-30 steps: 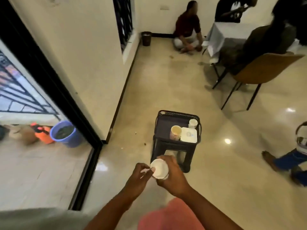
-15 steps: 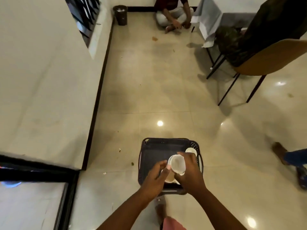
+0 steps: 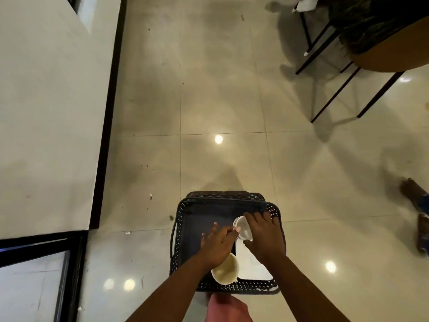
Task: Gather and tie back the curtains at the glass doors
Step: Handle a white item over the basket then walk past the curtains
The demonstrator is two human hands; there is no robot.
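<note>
the head view looks almost straight down onto a glossy cream tiled floor with bright light spots reflected in it. at the bottom centre stands a black perforated plastic basket on a dark stand of the same weave, and both hands work over it. the right hand has its fingers curled round a small white cup, which is tipped on its side with the mouth facing left, above the basket's right half. the left hand reaches in from the left with fingers fairly straight and spread; its fingertip touches the rim of the white cup, and i cannot tell whether it pinches anything there. just below the left hand, inside the basket near its front edge, sits a cream paper cup, upright and open. beside that, under the right wrist, lies a flat white lid or tray on the basket floor. a pinkish garment shows at the lower edge between the two forearms. along the left runs a pale wall with a black skirting strip meeting the floor, and at the lower left corner the black frame of the glass door shows; the curtains themselves are not in view, so their place cannot be told. at the upper right are the thin black legs of a brown chair, and at the right edge another person's foot rests on the tiles. small crumbs lie scattered on the floor near the skirting.
</note>
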